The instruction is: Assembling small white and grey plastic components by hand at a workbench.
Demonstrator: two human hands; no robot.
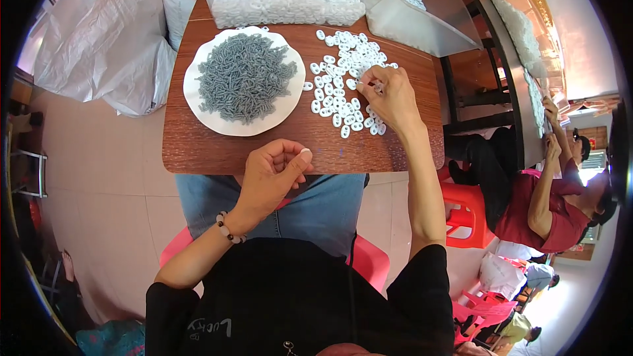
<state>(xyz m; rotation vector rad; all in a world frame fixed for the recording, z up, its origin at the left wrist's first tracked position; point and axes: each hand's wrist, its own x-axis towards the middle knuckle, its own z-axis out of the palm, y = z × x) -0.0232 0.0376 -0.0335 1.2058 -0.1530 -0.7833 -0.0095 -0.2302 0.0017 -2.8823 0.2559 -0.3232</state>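
Over the right part of the brown wooden table (pixel 231 151), my right hand (pixel 393 99) reaches into a loose spread of small white oval pieces with two holes each (pixel 337 102). Its thumb and forefinger are closed at the edge of the spread; whether a piece is between them is hard to see. My left hand (pixel 271 175) is at the table's near edge, thumb pressed to the curled fingers. A tiny pale spot shows at its thumb tip, too small to name. Left of the oval pieces, a white scalloped plate (pixel 198 102) bears a heap of small grey-blue elongated pieces (pixel 245 78).
Behind the plate stands a clear bin (pixel 283 0) full of white pieces, with another clear bin (pixel 422 26) to its right. White sacks (pixel 105 39) bulge at the far left. To the right, a person in a dark red shirt (pixel 537 207) works at a long table; a red stool (pixel 468 214) stands nearby.
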